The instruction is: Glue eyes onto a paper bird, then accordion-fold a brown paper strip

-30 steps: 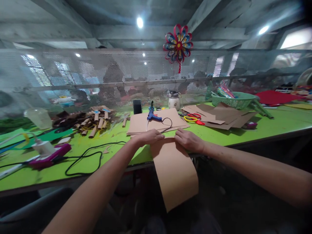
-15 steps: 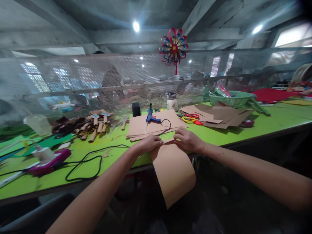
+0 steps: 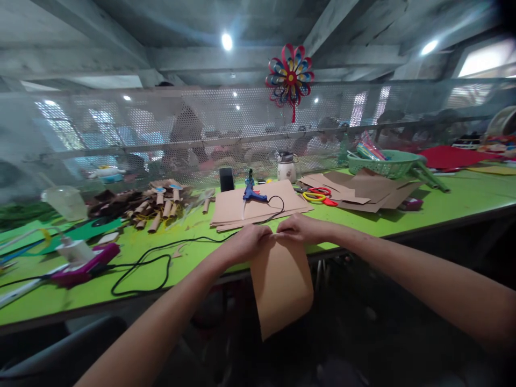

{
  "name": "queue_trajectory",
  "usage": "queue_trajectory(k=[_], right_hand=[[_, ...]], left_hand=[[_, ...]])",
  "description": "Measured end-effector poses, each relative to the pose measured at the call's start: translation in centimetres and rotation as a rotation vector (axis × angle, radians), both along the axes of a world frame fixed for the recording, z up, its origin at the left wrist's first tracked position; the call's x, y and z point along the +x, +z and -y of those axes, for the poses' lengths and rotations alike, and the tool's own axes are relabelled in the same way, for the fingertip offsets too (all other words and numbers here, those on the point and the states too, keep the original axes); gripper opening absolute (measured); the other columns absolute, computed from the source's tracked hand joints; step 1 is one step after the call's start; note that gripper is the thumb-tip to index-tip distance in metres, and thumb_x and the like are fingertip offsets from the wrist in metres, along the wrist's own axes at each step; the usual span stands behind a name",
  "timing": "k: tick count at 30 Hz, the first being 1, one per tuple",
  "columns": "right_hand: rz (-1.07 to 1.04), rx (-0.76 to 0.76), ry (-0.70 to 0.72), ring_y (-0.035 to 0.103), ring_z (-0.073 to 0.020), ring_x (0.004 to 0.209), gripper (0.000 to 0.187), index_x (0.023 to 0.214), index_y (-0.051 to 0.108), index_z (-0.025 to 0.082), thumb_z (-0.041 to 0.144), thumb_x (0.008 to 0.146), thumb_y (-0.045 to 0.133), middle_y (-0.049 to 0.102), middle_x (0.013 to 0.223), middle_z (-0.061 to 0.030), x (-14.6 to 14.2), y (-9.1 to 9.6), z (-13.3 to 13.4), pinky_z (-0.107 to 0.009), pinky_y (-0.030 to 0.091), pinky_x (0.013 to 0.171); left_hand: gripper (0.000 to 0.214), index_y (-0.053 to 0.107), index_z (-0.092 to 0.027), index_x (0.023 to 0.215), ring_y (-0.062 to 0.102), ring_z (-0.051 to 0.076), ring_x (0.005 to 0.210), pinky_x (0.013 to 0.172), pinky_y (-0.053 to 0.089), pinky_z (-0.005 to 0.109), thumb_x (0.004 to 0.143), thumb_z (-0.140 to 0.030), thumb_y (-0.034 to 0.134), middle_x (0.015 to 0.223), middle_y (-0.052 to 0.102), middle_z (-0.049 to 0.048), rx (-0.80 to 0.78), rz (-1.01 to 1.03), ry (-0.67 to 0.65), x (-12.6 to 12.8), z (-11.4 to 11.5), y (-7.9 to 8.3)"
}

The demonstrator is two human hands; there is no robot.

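A kraft-paper sheet (image 3: 282, 285) droops past the near edge of the surface (image 3: 395, 221), probably light, springy, easily creased, best pinched along its border. The left hand (image 3: 253, 238) and right hand (image 3: 301, 228) pinch its far edge; beyond, a blue glue gun (image 3: 255, 195) lies on stacked paper (image 3: 226, 207).

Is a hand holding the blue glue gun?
No, the glue gun rests on stacked brown sheets, while the left hand and right hand hold another sheet.
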State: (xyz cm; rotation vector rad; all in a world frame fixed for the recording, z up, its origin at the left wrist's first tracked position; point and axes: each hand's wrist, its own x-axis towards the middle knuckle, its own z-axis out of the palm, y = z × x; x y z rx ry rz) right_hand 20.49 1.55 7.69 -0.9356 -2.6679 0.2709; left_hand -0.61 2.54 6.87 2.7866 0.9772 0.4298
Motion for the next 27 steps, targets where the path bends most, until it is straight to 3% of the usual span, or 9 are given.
queue_trajectory(k=[5, 10, 20, 27], right_hand=[[0.004, 0.034, -0.009, 0.043, -0.0087, 0.056, 0.027, 0.081, 0.063, 0.010, 0.025, 0.091, 0.044, 0.059, 0.065, -0.0032, 0.0, 0.0, 0.9, -0.020, 0.026, 0.053], [0.010, 0.009, -0.001, 0.043, -0.0084, 0.054, 0.029, 0.078, 0.062, 0.011, 0.026, 0.092, 0.042, 0.056, 0.063, -0.0021, 0.1, 0.1, 1.8, -0.020, 0.026, 0.052], [-0.026, -0.035, 0.038, 0.045, -0.0092, 0.057, 0.023, 0.081, 0.063, 0.011, 0.020, 0.090, 0.043, 0.058, 0.066, -0.0020, 0.5, -0.1, 2.0, -0.020, 0.030, 0.054], [-0.066, -0.045, -0.019, 0.049, -0.0107, 0.060, 0.024, 0.089, 0.064, 0.010, 0.021, 0.090, 0.042, 0.063, 0.073, -0.0051, 0.8, -0.9, 2.0, -0.021, 0.033, 0.056]], left_hand=[[0.028, 0.058, -0.015, 0.075, 0.055, 0.016, 0.065, 0.057, 0.031, 0.024, 0.092, -0.028, 0.039, 0.070, 0.062, 0.0044, 0.189, -0.075, -0.002, -0.8, 1.2, 0.4], [0.026, 0.058, -0.015, 0.077, 0.055, 0.016, 0.066, 0.058, 0.032, 0.024, 0.092, -0.027, 0.041, 0.071, 0.062, 0.0045, 0.258, -0.118, -0.033, -1.4, 1.9, 0.5], [0.022, 0.061, -0.014, 0.080, 0.057, 0.014, 0.074, 0.064, 0.038, 0.022, 0.091, -0.023, 0.043, 0.079, 0.064, 0.0051, 0.114, -0.074, -0.076, -3.1, 2.1, 0.6], [0.025, 0.064, -0.014, 0.076, 0.055, 0.012, 0.065, 0.059, 0.036, 0.020, 0.088, -0.028, 0.048, 0.072, 0.065, 0.0033, 0.026, 0.007, -0.040, -3.9, 1.1, 0.4]])
